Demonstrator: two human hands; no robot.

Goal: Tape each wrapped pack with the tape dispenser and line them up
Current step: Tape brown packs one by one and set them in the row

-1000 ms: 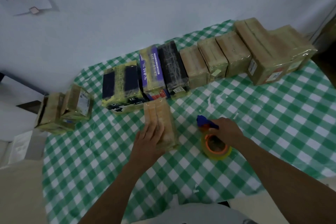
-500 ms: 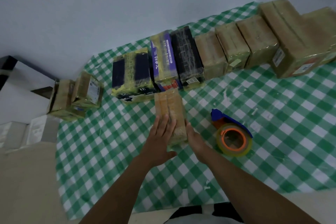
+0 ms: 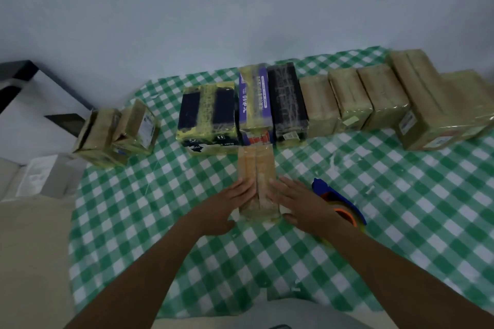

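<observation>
my left hand and right hand lie flat against the pack, fingers straight; its far edge seems to touch the row; dispenser just right, open cloth left.

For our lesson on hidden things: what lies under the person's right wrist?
The tape dispenser lies there on the checked cloth: its blue end and part of the orange core show. The right hand and wrist cover the rest.

Head view, looking steeply down, close over table.
</observation>
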